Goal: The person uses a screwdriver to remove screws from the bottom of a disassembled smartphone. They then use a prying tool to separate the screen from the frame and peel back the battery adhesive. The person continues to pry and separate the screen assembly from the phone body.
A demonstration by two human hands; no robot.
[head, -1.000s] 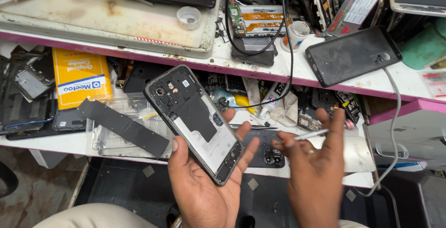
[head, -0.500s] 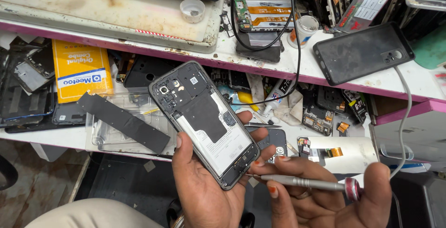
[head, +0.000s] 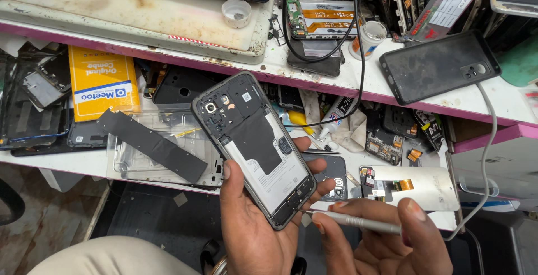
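From the head view I see my left hand (head: 252, 224) wrapped around an open phone (head: 255, 146), its glossy white battery and matte black plate exposed, near center. At 4 o'clock, my right hand (head: 386, 241) pinches a thin metal screwdriver (head: 353, 222), its tip touching the phone's lower edge.

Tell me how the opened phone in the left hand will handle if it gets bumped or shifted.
The opened phone looks stiff and flat, so it probably won't flex. Its back is off with the parts bare, so likely fragile. Only the left hand cradles it from beneath, so it might slip.
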